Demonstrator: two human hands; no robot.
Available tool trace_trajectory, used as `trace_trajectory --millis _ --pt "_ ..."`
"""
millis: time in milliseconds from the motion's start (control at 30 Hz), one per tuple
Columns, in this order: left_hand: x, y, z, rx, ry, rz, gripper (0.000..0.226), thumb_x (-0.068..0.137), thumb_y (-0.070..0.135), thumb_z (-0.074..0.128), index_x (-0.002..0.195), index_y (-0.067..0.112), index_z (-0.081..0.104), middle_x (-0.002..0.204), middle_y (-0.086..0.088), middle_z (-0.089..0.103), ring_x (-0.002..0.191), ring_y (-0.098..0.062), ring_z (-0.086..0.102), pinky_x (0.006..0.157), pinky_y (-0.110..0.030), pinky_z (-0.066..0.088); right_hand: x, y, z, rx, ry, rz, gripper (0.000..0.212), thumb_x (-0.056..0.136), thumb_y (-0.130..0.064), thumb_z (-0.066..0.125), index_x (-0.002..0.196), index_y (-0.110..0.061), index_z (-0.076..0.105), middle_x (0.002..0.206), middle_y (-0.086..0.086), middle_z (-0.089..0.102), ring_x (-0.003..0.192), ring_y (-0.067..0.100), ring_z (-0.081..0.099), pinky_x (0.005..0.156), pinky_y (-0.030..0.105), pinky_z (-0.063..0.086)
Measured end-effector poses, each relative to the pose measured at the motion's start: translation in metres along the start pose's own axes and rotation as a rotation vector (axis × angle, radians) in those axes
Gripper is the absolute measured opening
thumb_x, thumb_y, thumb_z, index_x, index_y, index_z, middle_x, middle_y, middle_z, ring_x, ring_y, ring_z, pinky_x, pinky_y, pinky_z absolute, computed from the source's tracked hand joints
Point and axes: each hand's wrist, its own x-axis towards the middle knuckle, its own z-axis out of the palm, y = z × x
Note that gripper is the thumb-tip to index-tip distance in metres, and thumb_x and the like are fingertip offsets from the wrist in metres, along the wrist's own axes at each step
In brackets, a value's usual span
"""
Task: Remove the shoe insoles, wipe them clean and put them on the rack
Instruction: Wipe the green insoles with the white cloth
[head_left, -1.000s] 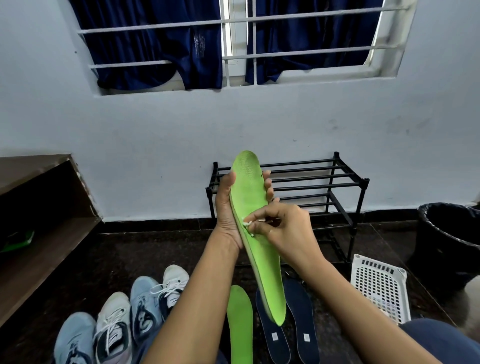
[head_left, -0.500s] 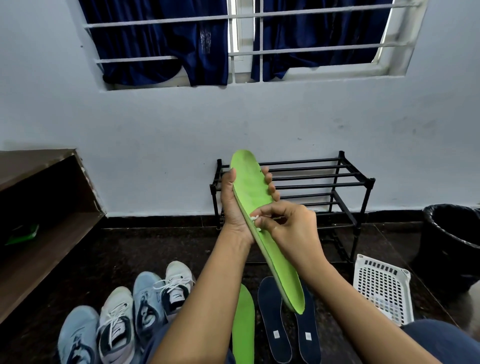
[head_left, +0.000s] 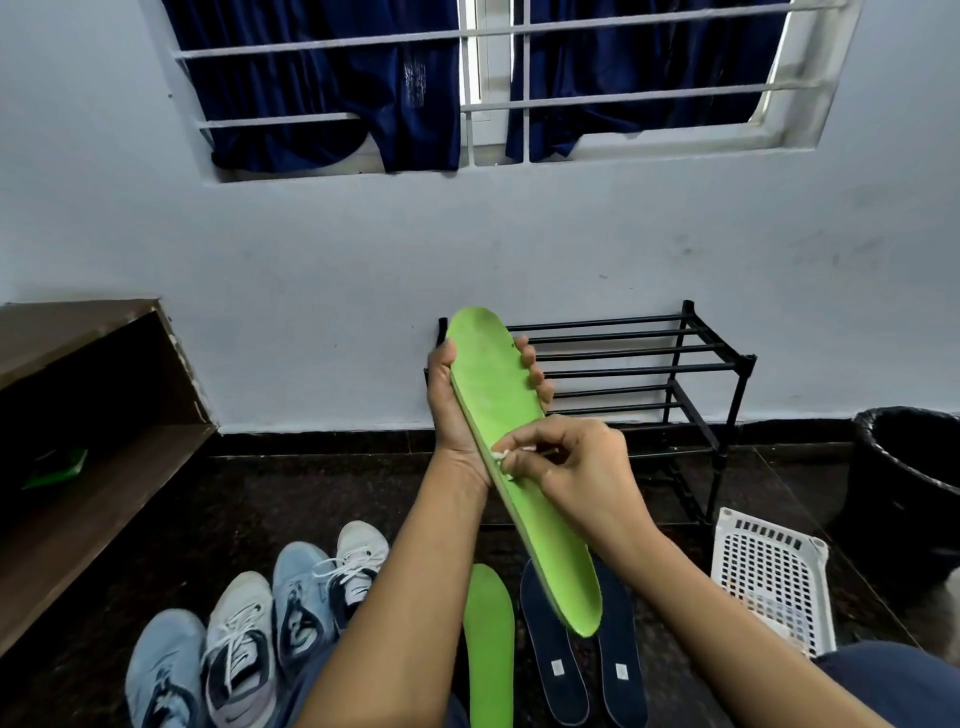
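From the head view, I count four insoles in all. One green insole is held up in the air in front of the rack, toe end high and heel end slanting down towards me. My left hand has it from behind at the upper half: the grip is closed round it, thumb along the left edge and four fingertips curled over the right edge. My right hand is at the insole's middle, its grip pinched tight on a small white wad that presses against the green surface near the left edge.

Three more insoles lie flat on the dark floor below my arms: a second green insole, and just beside it two dark blue insoles, side by side, each with one small pale square label.

To the left stand four shoes in a row, touching: two pale blue, two white with dark panels.

The one black rack stands against the white wall and has two tiers of bars. At the right are one white perforated basket and one black bin. A wooden shelf runs along the left.
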Motion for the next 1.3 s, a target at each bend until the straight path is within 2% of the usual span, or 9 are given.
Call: trace_trajectory --millis 133,267,367,533,633,867,1067,1200,1300 --pt "0.001 -0.003 0.000 -0.026 -0.022 -0.004 0.067 0.065 0.056 0.063 0.109 0.004 0.056 0.097 -0.008 0.057 0.080 -0.021 0.055 0.075 -0.034 0.046 -0.004 0.000 -0.001 0.009 0.032 -0.015 0.019 0.070 -0.005 0.078 0.073 -0.024 0.076 0.070 -0.013 0.068 0.070 0.000 0.061 0.066 0.006 0.041" --pt "0.005 -0.014 0.006 -0.020 -0.038 -0.025 0.073 0.062 0.057 0.071 0.109 0.003 0.056 0.096 -0.009 0.057 0.080 -0.021 0.055 0.075 -0.034 0.048 -0.002 0.002 -0.003 -0.002 0.111 -0.011 0.022 0.067 -0.001 0.078 0.070 -0.023 0.076 0.069 -0.014 0.067 0.071 -0.002 0.061 0.068 0.003 0.040" --pt "0.005 -0.031 0.014 -0.002 0.011 -0.046 0.072 0.057 0.055 0.076 0.101 0.001 0.062 0.092 -0.011 0.059 0.079 -0.022 0.058 0.074 -0.031 0.050 0.006 0.004 -0.007 0.001 0.188 0.006 0.027 0.067 0.002 0.077 0.069 -0.024 0.075 0.065 -0.020 0.066 0.070 -0.004 0.062 0.070 0.004 0.041" --pt "0.007 -0.044 0.015 0.028 0.060 -0.045 0.073 0.050 0.055 0.079 0.096 0.000 0.066 0.089 -0.011 0.064 0.080 -0.020 0.062 0.072 -0.027 0.055 0.014 0.010 -0.007 0.001 0.273 0.020 0.023 0.070 0.000 0.076 0.073 -0.023 0.075 0.071 -0.012 0.069 0.074 0.003 0.064 0.075 0.008 0.044" --pt "0.011 -0.032 0.011 0.020 0.001 -0.073 0.075 0.053 0.052 0.080 0.103 0.000 0.062 0.091 -0.011 0.061 0.082 -0.022 0.057 0.077 -0.031 0.051 0.011 0.008 -0.005 0.037 0.234 -0.022 0.022 0.070 0.000 0.076 0.075 -0.021 0.076 0.073 -0.012 0.071 0.074 0.003 0.065 0.075 0.012 0.046" --pt "0.014 -0.012 -0.003 0.012 0.009 -0.126 0.077 0.048 0.046 0.082 0.106 0.004 0.056 0.093 -0.008 0.057 0.077 -0.020 0.054 0.076 -0.032 0.047 -0.002 0.009 0.001 0.041 0.114 -0.089 0.018 0.070 -0.005 0.078 0.075 -0.023 0.076 0.075 -0.010 0.071 0.075 0.006 0.065 0.073 0.013 0.047" --pt "0.014 -0.029 0.005 0.093 0.154 -0.113 0.066 0.045 0.049 0.082 0.088 0.003 0.064 0.082 -0.010 0.062 0.071 -0.022 0.058 0.071 -0.031 0.049 0.002 0.007 -0.002 0.093 0.188 -0.047 0.028 0.069 0.001 0.076 0.071 -0.027 0.073 0.073 -0.011 0.071 0.075 0.002 0.065 0.074 0.010 0.045" --pt "0.007 -0.036 0.020 0.125 0.244 -0.110 0.051 0.068 0.053 0.062 0.084 0.004 0.063 0.077 -0.006 0.065 0.070 -0.016 0.062 0.072 -0.029 0.049 0.013 0.007 -0.004 0.135 0.239 0.013 0.028 0.072 0.001 0.075 0.070 -0.027 0.072 0.068 -0.013 0.070 0.074 -0.003 0.064 0.074 0.003 0.039" --pt "0.005 -0.041 0.023 0.132 0.263 -0.127 0.054 0.074 0.057 0.051 0.085 0.005 0.061 0.078 -0.004 0.064 0.069 -0.015 0.063 0.072 -0.028 0.049 0.018 0.005 -0.005 0.138 0.252 0.019 0.025 0.073 0.002 0.073 0.073 -0.023 0.073 0.069 -0.008 0.069 0.077 -0.019 0.056 0.076 -0.003 0.032"
